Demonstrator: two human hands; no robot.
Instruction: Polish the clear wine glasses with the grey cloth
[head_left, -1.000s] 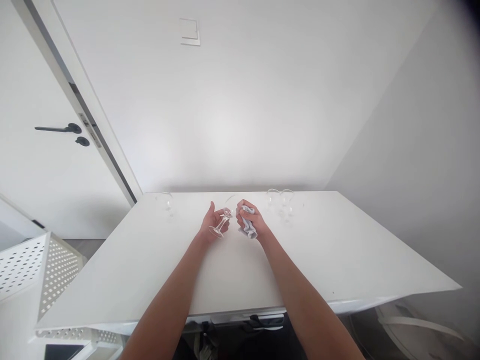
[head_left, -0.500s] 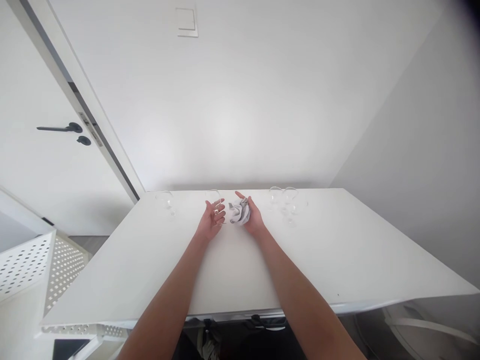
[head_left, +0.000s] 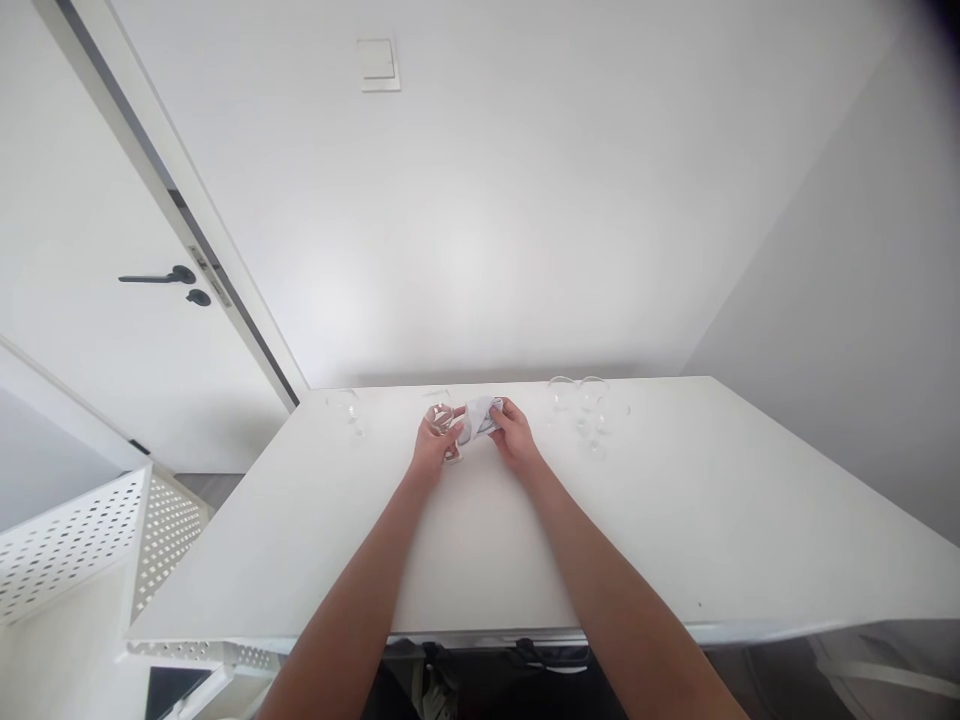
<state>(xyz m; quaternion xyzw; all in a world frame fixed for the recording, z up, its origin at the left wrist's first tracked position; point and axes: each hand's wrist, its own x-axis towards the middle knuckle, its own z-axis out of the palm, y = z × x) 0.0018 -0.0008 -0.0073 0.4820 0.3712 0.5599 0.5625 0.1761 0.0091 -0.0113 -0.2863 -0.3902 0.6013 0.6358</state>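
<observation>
We are holding a glass (head_left: 441,418) in our left hand (head_left: 431,452), over the far middle of the white worktop (head_left: 675,520). The left grip is curling round the bowl, with the fingers pressed against it. Our right hand (head_left: 517,442) is bunching a crumpled grey cloth (head_left: 480,416), its grip pinching the folds, and the cloth is touching the right side of the glass. We cannot tell whether the glass is resting on the worktop or hanging just above it. A second glass (head_left: 346,404) is standing to the left, well apart from our hands. A cluster of glasses (head_left: 592,392) is standing to the right, near the wall (head_left: 487,230). A dark door handle (head_left: 161,277) is showing at far left.
</observation>
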